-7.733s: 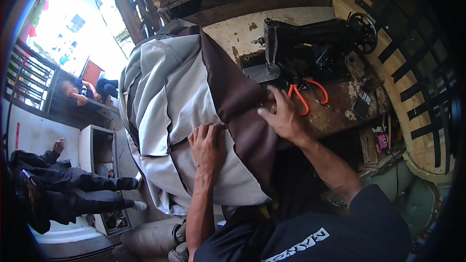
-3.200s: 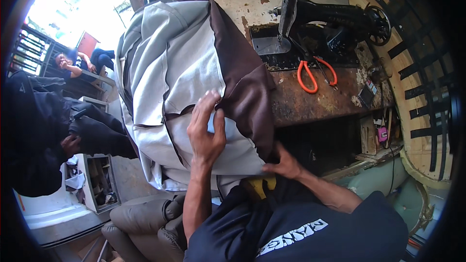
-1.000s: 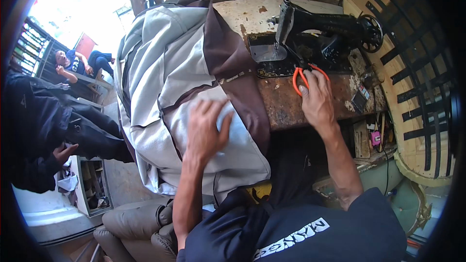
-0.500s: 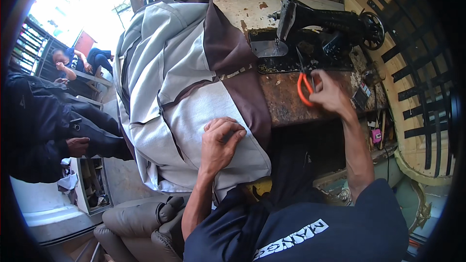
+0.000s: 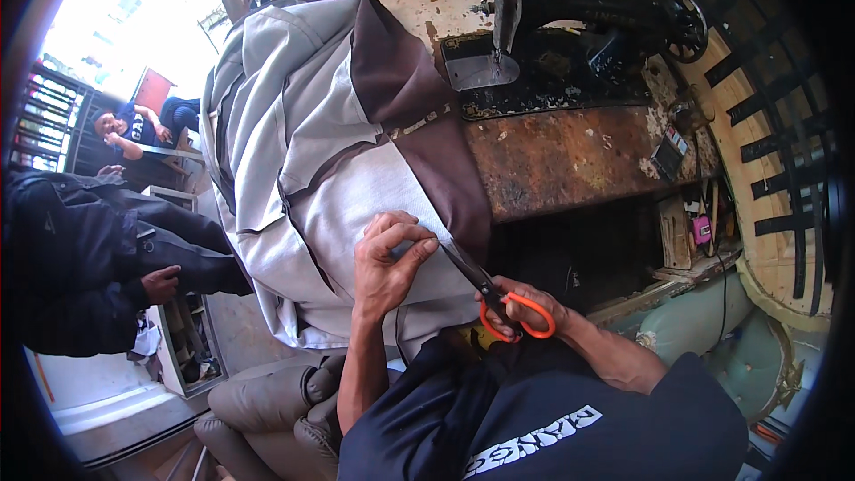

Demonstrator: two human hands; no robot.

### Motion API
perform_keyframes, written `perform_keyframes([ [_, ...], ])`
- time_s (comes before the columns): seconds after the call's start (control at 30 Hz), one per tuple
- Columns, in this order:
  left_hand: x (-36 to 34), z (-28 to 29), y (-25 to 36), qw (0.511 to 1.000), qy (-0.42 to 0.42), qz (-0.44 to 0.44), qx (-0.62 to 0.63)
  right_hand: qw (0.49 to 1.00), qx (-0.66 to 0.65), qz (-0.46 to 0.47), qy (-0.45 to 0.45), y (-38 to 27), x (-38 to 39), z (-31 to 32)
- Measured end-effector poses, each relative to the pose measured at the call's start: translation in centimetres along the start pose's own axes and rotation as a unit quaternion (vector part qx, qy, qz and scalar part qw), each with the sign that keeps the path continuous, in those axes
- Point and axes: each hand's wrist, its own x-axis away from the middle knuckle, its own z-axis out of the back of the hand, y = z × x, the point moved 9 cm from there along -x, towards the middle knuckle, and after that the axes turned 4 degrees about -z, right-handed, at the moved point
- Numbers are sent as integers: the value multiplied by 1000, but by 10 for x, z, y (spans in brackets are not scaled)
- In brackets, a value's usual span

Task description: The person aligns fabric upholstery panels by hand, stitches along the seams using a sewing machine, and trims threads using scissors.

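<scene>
Head view: thumb and forefinger of the left hand (image 5: 387, 263) pinch the edge of grey-and-brown cloth (image 5: 307, 138) near the tips of orange-handled scissors (image 5: 479, 280) held in the right hand (image 5: 537, 303), fingers curled. The cloth drapes over a worn table (image 5: 557, 160) beside a sewing machine (image 5: 583, 11).

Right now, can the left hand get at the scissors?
Yes, it looks so: the left hand is right by the blade tips of the scissors, and I see nothing between, though the right hand holds the handle end.
</scene>
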Motion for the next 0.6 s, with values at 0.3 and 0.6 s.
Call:
perform_keyframes([
  [0.3,4,3,-2,1000,20,5,16,1000,-21,-18,0,5,1,-3],
  [0.6,8,1,-1,998,-39,-32,38,996,-93,9,6,-8,-23,7],
])
